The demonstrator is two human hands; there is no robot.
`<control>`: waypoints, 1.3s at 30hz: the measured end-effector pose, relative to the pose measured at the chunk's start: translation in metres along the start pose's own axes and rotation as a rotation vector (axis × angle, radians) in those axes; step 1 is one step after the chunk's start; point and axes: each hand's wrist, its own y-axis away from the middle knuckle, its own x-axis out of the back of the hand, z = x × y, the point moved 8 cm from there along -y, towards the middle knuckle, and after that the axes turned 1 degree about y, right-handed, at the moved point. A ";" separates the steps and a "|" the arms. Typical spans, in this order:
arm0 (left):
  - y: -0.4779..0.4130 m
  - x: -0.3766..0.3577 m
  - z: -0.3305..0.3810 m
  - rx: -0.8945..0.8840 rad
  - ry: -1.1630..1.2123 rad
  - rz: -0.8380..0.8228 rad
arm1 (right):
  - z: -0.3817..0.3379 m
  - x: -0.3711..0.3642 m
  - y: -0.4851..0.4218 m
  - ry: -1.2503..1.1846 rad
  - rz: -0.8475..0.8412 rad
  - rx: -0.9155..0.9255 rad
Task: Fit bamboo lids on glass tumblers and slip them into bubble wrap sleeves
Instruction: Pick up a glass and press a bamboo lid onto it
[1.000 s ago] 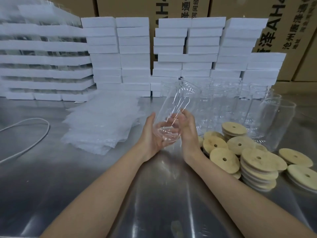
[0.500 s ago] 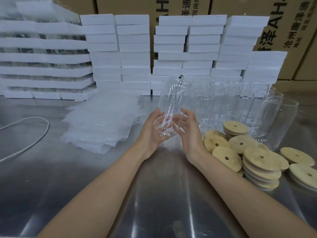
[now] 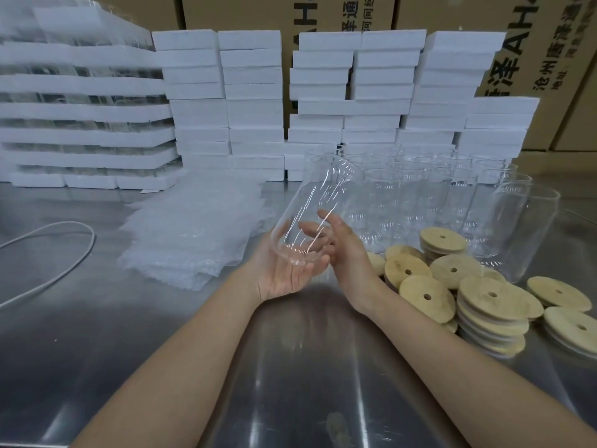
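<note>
i see a clear glass tumbler [image 3: 318, 208] tilted above the steel table [image 3: 97, 334], base resting in the upturned left hand [image 3: 284, 276], fingers loosely spread. the right hand [image 3: 350, 253] lays straight fingers against its side. bamboo lids [image 3: 484, 305] pile right, bubble wrap sleeves [image 3: 190, 227] left.

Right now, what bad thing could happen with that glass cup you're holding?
1. The tumbler lies tilted on the left hand, whose palm is open, and the right hand just touches its side. It might slip and crack on the steel table.
2. Reaching for the bamboo lids, an arm could knock the standing glasses behind them.
</note>
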 end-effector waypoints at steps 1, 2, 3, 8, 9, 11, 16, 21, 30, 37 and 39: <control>-0.003 0.003 0.002 -0.040 -0.031 0.030 | 0.000 0.004 0.000 -0.005 0.038 0.003; -0.005 0.005 0.003 -0.077 -0.050 0.057 | 0.000 0.008 0.000 -0.017 0.075 0.016; -0.007 0.005 0.005 -0.106 -0.057 0.078 | -0.001 0.012 0.000 -0.023 0.112 0.043; -0.003 0.007 0.022 -0.331 -0.187 0.226 | -0.010 0.020 0.001 0.141 0.222 0.214; -0.002 0.008 0.025 -0.368 -0.199 0.248 | -0.012 0.018 0.002 0.182 0.213 0.249; -0.001 0.008 0.030 -0.436 -0.279 0.284 | -0.018 0.011 0.006 0.324 0.180 0.340; 0.003 0.013 0.038 -0.496 -0.357 0.401 | -0.027 0.001 0.014 0.530 0.178 0.496; 0.000 0.008 0.040 -0.530 -0.404 0.400 | -0.029 -0.001 0.015 0.564 0.207 0.505; 0.007 0.021 0.048 -0.627 -0.350 0.493 | -0.033 -0.003 0.020 0.442 0.160 0.472; 0.013 0.028 0.055 -0.701 -0.204 0.423 | -0.021 0.000 0.016 0.028 0.128 0.210; 0.013 0.026 0.054 -0.692 -0.220 0.430 | -0.004 -0.010 0.015 -0.117 0.022 -0.017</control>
